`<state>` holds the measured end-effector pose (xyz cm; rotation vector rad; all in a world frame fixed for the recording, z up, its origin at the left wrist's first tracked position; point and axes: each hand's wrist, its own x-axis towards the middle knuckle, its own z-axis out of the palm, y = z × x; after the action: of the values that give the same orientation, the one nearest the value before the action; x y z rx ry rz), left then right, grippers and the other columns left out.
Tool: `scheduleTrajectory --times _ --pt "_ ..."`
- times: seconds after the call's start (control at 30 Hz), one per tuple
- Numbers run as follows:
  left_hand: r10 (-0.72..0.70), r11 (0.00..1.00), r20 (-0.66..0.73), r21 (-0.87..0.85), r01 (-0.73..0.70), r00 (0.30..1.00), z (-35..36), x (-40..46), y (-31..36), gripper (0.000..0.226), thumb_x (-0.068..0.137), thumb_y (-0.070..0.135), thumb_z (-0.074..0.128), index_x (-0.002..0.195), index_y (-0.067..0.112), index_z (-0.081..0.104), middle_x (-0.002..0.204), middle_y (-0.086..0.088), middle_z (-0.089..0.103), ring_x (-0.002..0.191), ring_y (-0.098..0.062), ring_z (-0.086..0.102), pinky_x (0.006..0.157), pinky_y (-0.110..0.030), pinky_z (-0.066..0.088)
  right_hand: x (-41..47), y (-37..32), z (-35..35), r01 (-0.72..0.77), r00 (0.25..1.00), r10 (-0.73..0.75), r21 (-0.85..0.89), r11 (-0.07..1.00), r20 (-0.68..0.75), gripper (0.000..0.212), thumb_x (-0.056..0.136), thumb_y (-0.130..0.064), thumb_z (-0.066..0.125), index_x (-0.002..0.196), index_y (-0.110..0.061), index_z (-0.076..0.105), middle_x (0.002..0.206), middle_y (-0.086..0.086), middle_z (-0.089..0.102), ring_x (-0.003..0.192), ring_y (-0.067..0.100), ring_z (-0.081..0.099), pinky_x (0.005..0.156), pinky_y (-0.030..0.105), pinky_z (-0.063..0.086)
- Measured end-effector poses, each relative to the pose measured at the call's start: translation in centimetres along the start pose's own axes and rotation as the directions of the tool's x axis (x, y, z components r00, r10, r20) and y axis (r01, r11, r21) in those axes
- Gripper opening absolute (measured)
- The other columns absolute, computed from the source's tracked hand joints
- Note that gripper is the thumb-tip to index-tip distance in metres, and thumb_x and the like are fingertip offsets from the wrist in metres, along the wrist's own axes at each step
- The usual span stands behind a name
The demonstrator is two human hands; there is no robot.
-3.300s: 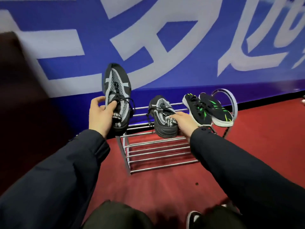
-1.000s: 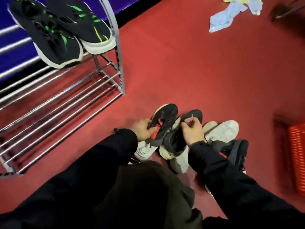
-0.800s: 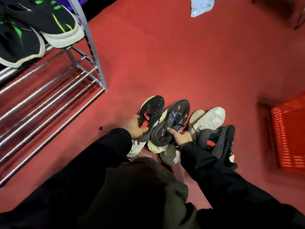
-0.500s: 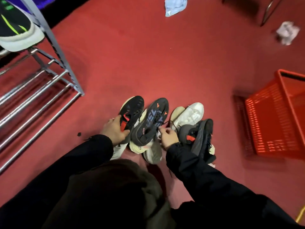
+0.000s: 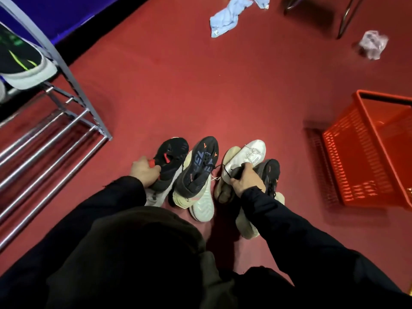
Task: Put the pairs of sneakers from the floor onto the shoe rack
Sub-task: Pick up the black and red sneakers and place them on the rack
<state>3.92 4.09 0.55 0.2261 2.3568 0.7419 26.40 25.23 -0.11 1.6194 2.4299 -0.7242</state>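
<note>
Now the left hand (image 5: 145, 172) is squeezing a black shoe (image 5: 170, 161) near the rack (image 5: 66, 121), and the right hand (image 5: 245, 181) is gripping a white shoe (image 5: 247, 156). Those two are not matching, and a loose lace (image 5: 225, 172) could be snagging the pile.

Looks like a staged indoor space, gym or studio type, not a home. Cues: seamless red floor (image 5: 223, 97) running wall to wall, blue banner-like wall (image 5: 66, 16) with a black base strip, bare chrome shoe rack (image 5: 66, 121) standing alone against it. Red plastic shopping-style basket (image 5: 361, 152) sits on the floor at right. Crumpled light-blue cloth (image 5: 229, 16) and a pale wad (image 5: 372, 44) lie loose near metal chair legs (image 5: 345, 16). No household furniture around.
</note>
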Motion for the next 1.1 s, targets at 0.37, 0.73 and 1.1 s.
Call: scheduleTrajectory --times 0.37,0.73,1.1 --pt "0.009 0.903 -0.189 -0.419 -0.089 0.982 -9.6 -3.7 2.9 0.038 0.076 0.022 0.062 0.109 0.003 0.059 0.098 -0.012 0.061 0.093 -0.032 0.064 0.079 -0.035 0.044 -7.2 -11.4 -7.2 0.677 0.71 -0.442 0.358 0.643 -0.548 0.033 0.072 -0.03 0.066 0.103 -0.031 0.058 0.103 -0.009 0.062 0.097 0.017 0.055 0.088 0.044 0.047" --pt "0.152 0.549 -0.384 -0.733 -0.401 0.911 -16.2 -13.1 2.5 0.06 0.084 -0.003 0.053 0.134 0.03 0.059 0.125 -0.006 0.069 0.078 -0.018 0.066 0.077 -0.04 0.057 -15.3 -22.3 -7.6 0.968 0.2 -0.912 0.218 0.126 -0.359 0.056 0.074 -0.02 0.069 0.129 -0.019 0.06 0.113 -0.004 0.064 0.121 0.021 0.052 0.116 0.053 0.029" --pt "-0.085 0.428 -0.802 -0.565 -0.706 0.591 -24.2 -19.6 0.3 0.057 0.095 -0.007 0.043 0.139 0.029 0.049 0.142 0.003 0.056 0.121 -0.021 0.061 0.102 -0.044 0.052 -23.1 -34.1 -11.2 -0.037 0.54 -0.809 0.966 0.255 0.234 0.027 0.092 -0.007 0.058 0.117 -0.012 0.066 0.113 0.017 0.074 0.088 0.027 0.072 0.071 0.044 0.062"
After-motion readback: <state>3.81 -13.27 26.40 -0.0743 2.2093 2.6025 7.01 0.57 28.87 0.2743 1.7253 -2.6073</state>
